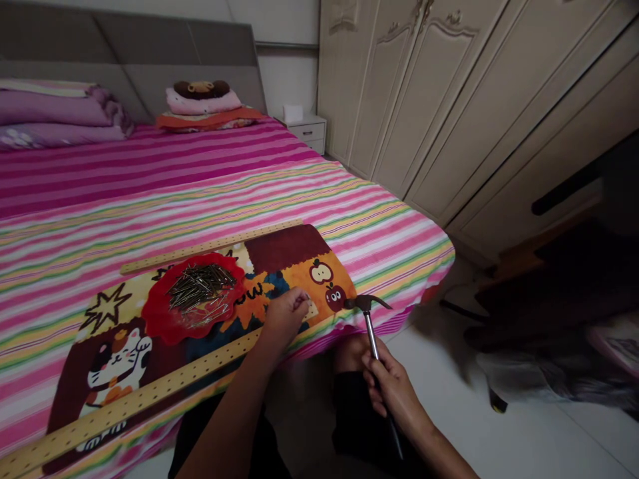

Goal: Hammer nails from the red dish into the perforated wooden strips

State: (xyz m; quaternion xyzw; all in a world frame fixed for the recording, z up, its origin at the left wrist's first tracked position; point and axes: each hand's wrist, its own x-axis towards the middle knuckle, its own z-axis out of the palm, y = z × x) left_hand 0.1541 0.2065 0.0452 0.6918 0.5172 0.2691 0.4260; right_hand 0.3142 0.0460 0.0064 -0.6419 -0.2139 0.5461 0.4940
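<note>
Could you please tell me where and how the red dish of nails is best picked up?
I would grip the flared rim of the red dish at opposite edges, coming from both sides, fingers underneath and thumbs on top. The wide rim leaves bare margin around the piled nails; keeping it level should help prevent spills.

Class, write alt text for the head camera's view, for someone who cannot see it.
A right hand grips a claw hammer beside a striped bed, while the left hand pinches its fingers above a perforated strip. On a cartoon-print mat, a red dish holds nails.
</note>
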